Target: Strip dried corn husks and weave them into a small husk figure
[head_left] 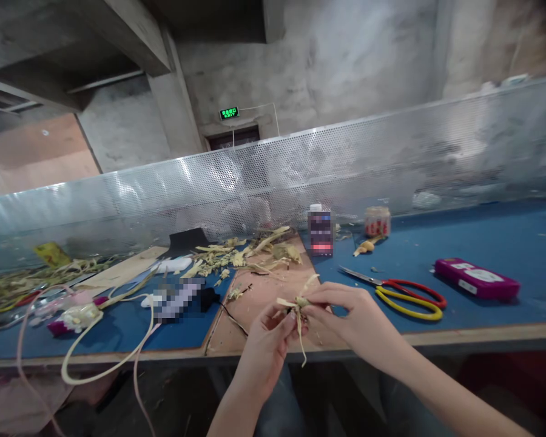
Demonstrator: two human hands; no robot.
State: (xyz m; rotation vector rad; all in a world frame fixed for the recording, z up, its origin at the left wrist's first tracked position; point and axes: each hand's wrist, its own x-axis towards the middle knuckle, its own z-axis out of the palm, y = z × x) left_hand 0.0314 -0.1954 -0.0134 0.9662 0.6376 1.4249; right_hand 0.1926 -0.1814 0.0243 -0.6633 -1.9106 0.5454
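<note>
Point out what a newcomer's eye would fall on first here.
In the centre foreground, the left hand and right hand hold a small bundle of pale yellowish strips. To their right, metal scissors with red and yellow handles lie on the blue tabletop, left of a magenta box with white markings. Against the grey concrete wall glows a rectangular green sign.

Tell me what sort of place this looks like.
Most likely a craft workshop: bare concrete walls with an exit sign, a long blue worktable littered with pale plant-like strips, and scissors lying on it.
</note>
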